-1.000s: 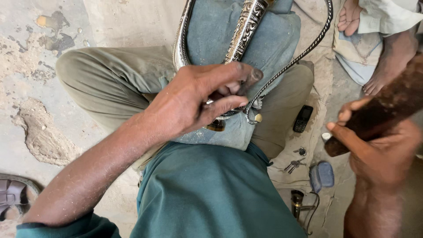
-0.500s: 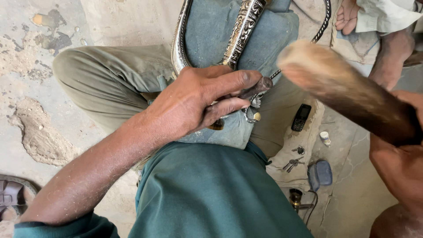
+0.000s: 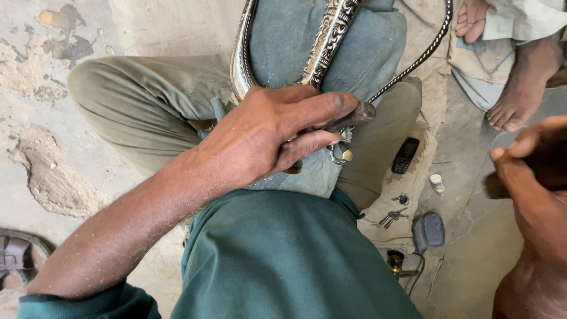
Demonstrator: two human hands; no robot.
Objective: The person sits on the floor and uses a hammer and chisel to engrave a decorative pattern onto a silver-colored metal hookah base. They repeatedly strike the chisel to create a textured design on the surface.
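1. The dark metal punch (image 3: 353, 118) is sitting pinched in the left hand (image 3: 266, 139), between the outstretched forefinger above and the curled fingers below, its blunt end poking out just past the fingertips.
2. That left hand is resting, knuckles up, on a blue-grey cloth pad (image 3: 307, 88) laid over the lap; the fingers are closing tightly together around the tool.
3. Right under the fingertips, a small silver ring with a brass knob (image 3: 341, 155) is lying on the pad, touching the curved metalwork.
4. Beyond the knuckles, an engraved silver band (image 3: 328, 38) is running away from the hand, and a plainer polished silver strip (image 3: 238, 59) is curving beside it (both are leaving the frame at the top).
5. A thin twisted wire edging (image 3: 422, 54) is arcing away past the fingertips, towards the upper edge.
6. The right hand (image 3: 534, 177) is hovering well apart, at the frame's edge; it is wrapping around a dark wooden handle (image 3: 549, 162), though the grip is blurred and partly cut off.
7. Between the two hands, on the cracked concrete floor (image 3: 472, 248), a black mobile phone (image 3: 405, 155), a small white bottle (image 3: 437, 183) and a bunch of keys (image 3: 393, 217) are lying.
8. Beyond the right hand, another person's bare foot (image 3: 522, 88) is resting.
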